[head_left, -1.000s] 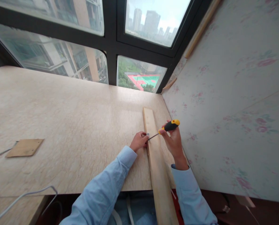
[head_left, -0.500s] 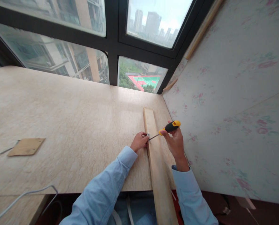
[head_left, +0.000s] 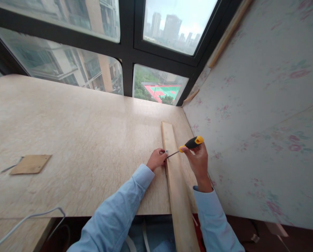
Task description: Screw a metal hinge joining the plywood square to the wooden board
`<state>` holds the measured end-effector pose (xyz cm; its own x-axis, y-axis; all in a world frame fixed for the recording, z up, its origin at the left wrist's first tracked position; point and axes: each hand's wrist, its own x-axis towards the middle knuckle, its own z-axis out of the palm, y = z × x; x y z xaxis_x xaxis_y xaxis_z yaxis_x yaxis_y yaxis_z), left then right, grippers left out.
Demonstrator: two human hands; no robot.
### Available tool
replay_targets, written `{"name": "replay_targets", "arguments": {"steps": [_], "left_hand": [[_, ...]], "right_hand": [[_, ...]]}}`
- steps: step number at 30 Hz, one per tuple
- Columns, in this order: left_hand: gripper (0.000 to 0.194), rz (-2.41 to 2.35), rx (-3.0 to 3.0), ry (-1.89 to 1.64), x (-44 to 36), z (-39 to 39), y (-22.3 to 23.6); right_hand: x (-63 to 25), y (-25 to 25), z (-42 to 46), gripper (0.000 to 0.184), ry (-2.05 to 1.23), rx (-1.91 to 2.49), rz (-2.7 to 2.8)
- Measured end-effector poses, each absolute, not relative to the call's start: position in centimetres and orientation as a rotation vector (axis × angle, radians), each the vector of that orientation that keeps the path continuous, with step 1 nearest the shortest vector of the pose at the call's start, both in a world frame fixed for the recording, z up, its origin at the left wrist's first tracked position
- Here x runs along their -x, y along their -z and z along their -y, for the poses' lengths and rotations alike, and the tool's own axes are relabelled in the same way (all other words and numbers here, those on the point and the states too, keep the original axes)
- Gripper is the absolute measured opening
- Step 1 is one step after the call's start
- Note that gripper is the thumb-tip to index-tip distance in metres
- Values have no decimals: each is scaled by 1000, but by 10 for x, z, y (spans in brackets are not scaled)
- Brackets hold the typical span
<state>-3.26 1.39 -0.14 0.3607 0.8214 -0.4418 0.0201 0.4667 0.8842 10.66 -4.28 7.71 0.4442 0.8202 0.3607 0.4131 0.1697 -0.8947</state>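
A long pale wooden plank (head_left: 176,189) lies on the beige table (head_left: 80,147), running from the far right toward me and past the near edge. My right hand (head_left: 197,159) is closed round a screwdriver (head_left: 189,145) with a black and yellow handle; its tip points at a small metal piece (head_left: 166,152) on the plank's left edge. Pinched on that metal piece, my left hand (head_left: 156,159) rests against the plank's left side.
A flat brown square of board (head_left: 30,164) lies at the table's left with a thin metal item poking from under it. A grey cable (head_left: 25,219) loops at the near-left edge. A floral wall (head_left: 256,115) stands close on the right; windows run along the back.
Both hands stay at the same spot on the plank. The right hand's fingers have shifted slightly on the screwdriver handle, and the view has drifted a little.
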Motion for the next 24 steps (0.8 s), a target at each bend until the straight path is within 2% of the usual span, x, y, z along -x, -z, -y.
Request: {"name": "replay_targets", "arguments": {"steps": [4, 7, 9, 11, 14, 21, 24], "left_hand": [[16, -1082, -959, -639, 32, -14, 4], [15, -1080, -944, -639, 32, -14, 4], [14, -1082, -947, -634, 31, -14, 4], [15, -1080, -952, -635, 31, -14, 5], [17, -1074, -948, -643, 32, -14, 4], [16, -1102, -971, -617, 34, -13, -4], [17, -1090, -952, -617, 33, -13, -5]], "right_hand": [[-102, -80, 49, 55, -708, 1203, 1163], [-103, -82, 53, 57, -808, 1186, 1163], [-106, -80, 53, 51, -736, 1287, 1153], [-110, -77, 50, 46, -524, 1439, 1147], [-111, -72, 44, 50, -299, 1553, 1152], [-105, -80, 50, 61, -762, 1232, 1165], [-107, -81, 51, 55, -743, 1311, 1132]]}}
